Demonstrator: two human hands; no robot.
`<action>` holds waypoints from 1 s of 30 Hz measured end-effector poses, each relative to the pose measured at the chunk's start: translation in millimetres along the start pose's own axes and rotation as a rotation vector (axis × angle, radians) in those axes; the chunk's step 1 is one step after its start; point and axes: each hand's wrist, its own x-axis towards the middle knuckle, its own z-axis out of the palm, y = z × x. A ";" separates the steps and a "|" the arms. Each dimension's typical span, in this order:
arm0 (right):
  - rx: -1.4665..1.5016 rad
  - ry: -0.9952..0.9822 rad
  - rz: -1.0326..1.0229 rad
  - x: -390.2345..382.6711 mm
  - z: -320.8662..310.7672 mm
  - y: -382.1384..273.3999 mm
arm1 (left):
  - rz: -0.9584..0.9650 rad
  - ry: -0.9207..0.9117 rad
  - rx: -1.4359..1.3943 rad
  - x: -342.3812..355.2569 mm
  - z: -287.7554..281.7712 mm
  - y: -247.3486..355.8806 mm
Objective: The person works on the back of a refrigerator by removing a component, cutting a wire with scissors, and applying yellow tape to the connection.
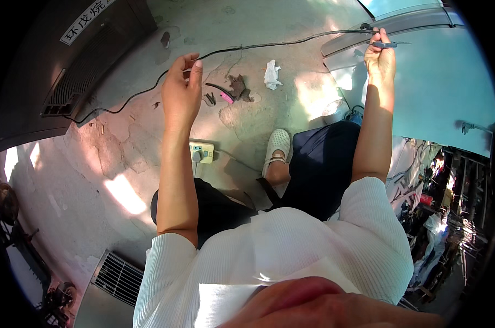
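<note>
Both bare arms reach to the far side of the scene, where a long black cable (283, 43) lies across the room. It leaves the foot of a dark vented cabinet (102, 46) on the left, curves over the floor (127, 131), passes behind the left hand (182, 87) and rises to the right hand (381, 57). From where I stand, the right hand has its fingers pinched round a small dark tool (387, 45) with a thin tip pointing right; I can't make out its kind. The cable meets those fingertips too, and I'd guess it is kept there to bring its end close to the tool.

The left grip is loose, thumb apart from the fingers; I can't tell whether it touches the cable. Perhaps it is raised there to steady or guide the run. The right hand is over the edge of a pale blue panel (433, 93), which may offer some support.

Nearer, a cream power strip (207, 154) lies on the floor with a plug (196, 156) in it, probably placed there to be within reach. A crumpled white tissue (272, 75), a brown scrap (238, 87) and a small pink piece (226, 97) look simply dropped.
</note>
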 end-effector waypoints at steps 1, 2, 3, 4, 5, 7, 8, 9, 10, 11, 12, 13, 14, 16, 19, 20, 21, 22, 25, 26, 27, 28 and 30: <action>0.007 0.002 -0.003 -3.2 -7.2 -6.0 | 0.088 -0.019 0.135 2.9 5.6 -2.7; 0.000 -0.001 0.000 -7.0 -14.0 -13.1 | 0.169 -0.033 0.258 0.7 13.6 -7.8; -0.007 -0.006 0.005 -10.7 -19.1 -20.0 | 0.251 -0.043 0.380 0.2 20.8 -11.2; 0.004 -0.011 0.008 -12.7 -22.0 -24.3 | 0.171 -0.081 0.256 2.4 27.6 -13.2; 0.001 0.013 0.003 -16.3 -25.5 -28.0 | 0.168 -0.104 0.255 3.0 32.8 -14.7; -0.003 0.058 -0.004 -23.1 -31.0 -34.8 | 0.161 -0.148 0.255 6.7 42.2 -20.3; -0.038 0.054 -0.003 -28.4 -31.7 -37.7 | 0.158 -0.172 0.239 7.6 46.2 -21.8; -0.073 0.044 -0.002 -28.0 -41.1 -43.0 | 0.155 -0.195 0.224 8.2 50.3 -23.2; -0.108 0.033 0.000 -23.8 -53.5 -49.3 | 0.151 -0.218 0.209 7.7 55.4 -24.2; -0.135 0.017 0.006 -24.5 -55.7 -50.3 | 0.163 -0.235 0.194 7.9 58.6 -25.6; -0.147 0.033 0.018 -26.5 -57.6 -52.7 | 0.175 -0.251 0.179 7.5 62.1 -28.0; -0.151 0.041 0.017 -27.9 -58.2 -54.0 | 0.186 -0.265 0.163 7.0 65.5 -30.3; -0.156 0.047 0.017 -29.8 -56.4 -54.2 | 0.192 -0.276 0.174 6.6 67.9 -33.1; -0.161 0.030 0.014 -30.5 -51.6 -54.8 | 0.202 -0.294 0.195 6.9 71.2 -38.7; -0.180 -0.039 0.001 -27.6 -51.5 -58.2 | 0.118 -0.349 0.236 8.7 68.1 -40.7; -0.192 -0.011 -0.010 -27.6 -49.6 -58.1 | 0.108 -0.330 0.240 10.0 66.1 -39.8; -0.198 0.003 0.008 -29.0 -46.6 -59.6 | 0.097 -0.310 0.243 11.2 64.2 -38.0; -0.213 -0.007 0.004 -30.2 -45.3 -59.1 | 0.086 -0.290 0.247 11.9 62.3 -37.2; -0.319 -0.027 -0.047 -28.5 -46.8 -55.5 | 0.136 -0.214 0.210 12.6 58.3 -39.6; -0.379 0.011 -0.082 -29.9 -42.1 -52.4 | 0.171 -0.199 0.214 12.2 58.2 -41.6; -0.439 0.049 -0.117 -30.7 -39.3 -50.5 | 0.206 -0.184 0.217 11.6 58.1 -43.7; -0.514 0.060 -0.122 -30.7 -42.9 -50.6 | 0.241 -0.170 0.221 11.0 58.3 -45.4; -0.580 0.117 -0.172 -42.5 -20.1 -41.3 | 0.220 -0.202 0.198 10.6 57.0 -47.8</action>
